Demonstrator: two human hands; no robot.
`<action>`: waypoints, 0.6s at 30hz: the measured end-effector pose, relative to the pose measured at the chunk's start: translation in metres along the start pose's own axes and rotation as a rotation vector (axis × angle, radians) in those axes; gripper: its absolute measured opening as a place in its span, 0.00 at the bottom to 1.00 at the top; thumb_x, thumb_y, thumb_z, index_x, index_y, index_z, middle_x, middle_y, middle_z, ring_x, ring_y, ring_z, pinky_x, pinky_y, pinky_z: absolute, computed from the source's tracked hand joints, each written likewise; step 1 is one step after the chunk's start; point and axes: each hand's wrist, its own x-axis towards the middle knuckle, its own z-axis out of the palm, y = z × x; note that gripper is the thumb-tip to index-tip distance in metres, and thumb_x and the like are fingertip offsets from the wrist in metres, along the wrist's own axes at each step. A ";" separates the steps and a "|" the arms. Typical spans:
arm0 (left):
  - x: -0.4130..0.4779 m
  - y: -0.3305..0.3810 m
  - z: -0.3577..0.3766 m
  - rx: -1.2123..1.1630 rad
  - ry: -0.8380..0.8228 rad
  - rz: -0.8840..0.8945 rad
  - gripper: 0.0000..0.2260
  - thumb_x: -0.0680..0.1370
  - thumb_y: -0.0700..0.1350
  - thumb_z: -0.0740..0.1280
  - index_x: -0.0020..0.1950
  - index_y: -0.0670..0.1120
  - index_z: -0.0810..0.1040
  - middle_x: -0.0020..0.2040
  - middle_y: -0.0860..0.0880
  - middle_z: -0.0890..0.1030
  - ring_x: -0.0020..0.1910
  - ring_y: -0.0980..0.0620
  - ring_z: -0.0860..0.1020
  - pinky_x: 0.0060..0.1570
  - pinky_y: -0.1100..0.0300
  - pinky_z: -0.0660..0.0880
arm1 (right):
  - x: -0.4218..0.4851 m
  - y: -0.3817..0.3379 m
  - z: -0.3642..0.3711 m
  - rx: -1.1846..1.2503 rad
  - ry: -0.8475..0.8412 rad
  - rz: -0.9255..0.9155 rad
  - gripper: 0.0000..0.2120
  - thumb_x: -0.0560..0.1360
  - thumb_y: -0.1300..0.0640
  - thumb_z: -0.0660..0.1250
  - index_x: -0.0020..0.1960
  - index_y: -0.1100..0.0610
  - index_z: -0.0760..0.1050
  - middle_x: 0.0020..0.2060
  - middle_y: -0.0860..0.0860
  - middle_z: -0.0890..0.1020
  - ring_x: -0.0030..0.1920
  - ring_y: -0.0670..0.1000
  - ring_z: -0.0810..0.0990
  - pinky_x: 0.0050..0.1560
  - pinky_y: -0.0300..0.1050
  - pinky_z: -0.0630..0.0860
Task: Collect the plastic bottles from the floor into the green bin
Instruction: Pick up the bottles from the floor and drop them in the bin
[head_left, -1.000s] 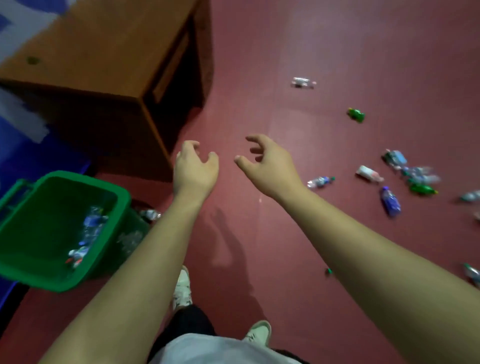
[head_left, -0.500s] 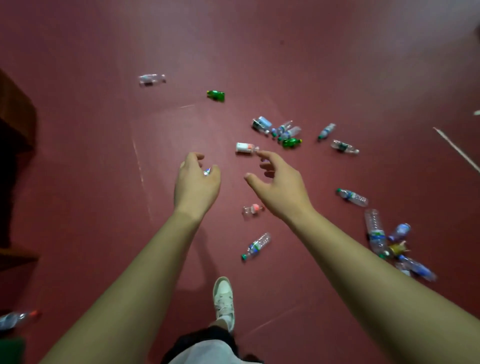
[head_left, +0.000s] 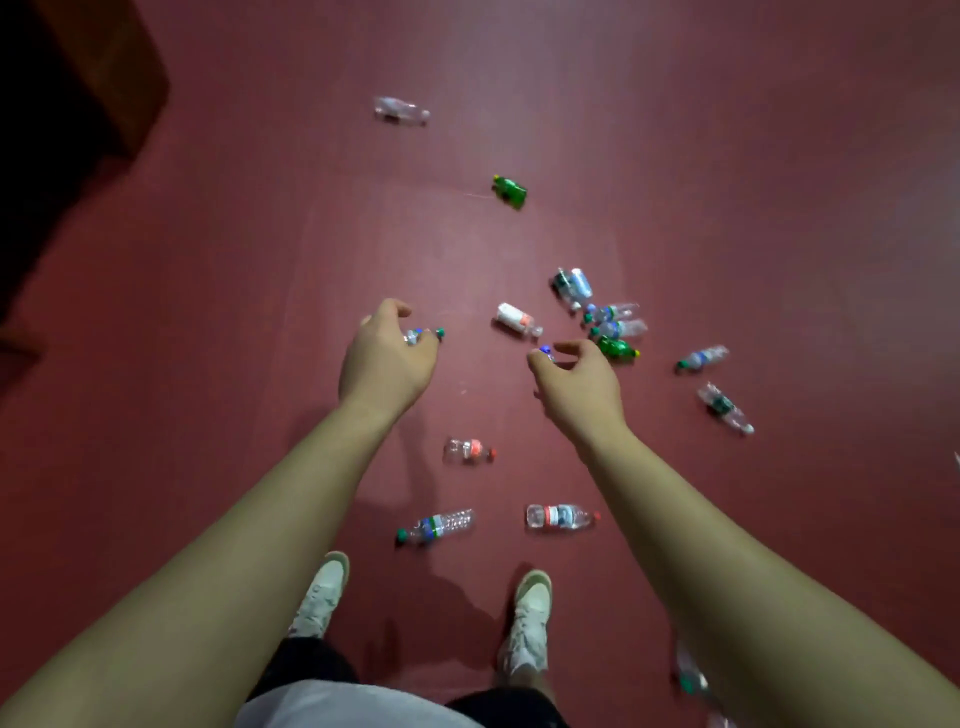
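Several plastic bottles lie scattered on the dark red floor (head_left: 208, 364). Nearest my feet are a green-capped bottle (head_left: 436, 525), a red-capped bottle (head_left: 561, 516) and a small red-labelled bottle (head_left: 469, 450). Further off are a white bottle (head_left: 517, 318), a cluster of bottles (head_left: 608, 322), a green bottle (head_left: 510, 191) and a clear bottle (head_left: 401, 110). My left hand (head_left: 387, 358) and my right hand (head_left: 579, 387) reach forward in the air, fingers loosely curled, holding nothing. Each hand partly hides a bottle on the floor behind it. The green bin is out of view.
Dark wooden furniture (head_left: 78, 78) fills the upper left corner. My two white shoes (head_left: 322, 592) (head_left: 530, 618) stand just short of the nearest bottles. More bottles lie at the right (head_left: 702, 357) (head_left: 724, 408) and beside my right forearm (head_left: 691, 675).
The view has swung away from the green bin and desk toward the scattered bottles, and I have stepped closer to them. Both hands stay outstretched and empty.
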 end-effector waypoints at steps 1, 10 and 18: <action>-0.002 -0.005 0.007 -0.001 0.039 -0.043 0.16 0.76 0.47 0.66 0.62 0.45 0.73 0.57 0.42 0.77 0.55 0.42 0.75 0.52 0.57 0.69 | 0.018 0.006 0.004 0.020 -0.039 -0.011 0.22 0.64 0.38 0.65 0.55 0.45 0.72 0.47 0.47 0.82 0.48 0.53 0.84 0.55 0.58 0.79; -0.088 -0.056 0.057 -0.116 0.284 -0.536 0.17 0.76 0.48 0.65 0.65 0.48 0.73 0.55 0.40 0.78 0.57 0.40 0.76 0.55 0.53 0.72 | 0.067 0.035 0.035 -0.193 -0.385 -0.141 0.20 0.65 0.40 0.61 0.55 0.44 0.68 0.42 0.43 0.79 0.49 0.57 0.83 0.55 0.61 0.79; -0.088 -0.171 0.165 -0.131 0.306 -0.804 0.22 0.77 0.51 0.64 0.71 0.49 0.67 0.62 0.38 0.73 0.63 0.40 0.72 0.60 0.55 0.69 | 0.133 0.123 0.149 -0.318 -0.474 -0.118 0.25 0.63 0.38 0.62 0.55 0.50 0.71 0.45 0.53 0.82 0.47 0.57 0.84 0.52 0.60 0.81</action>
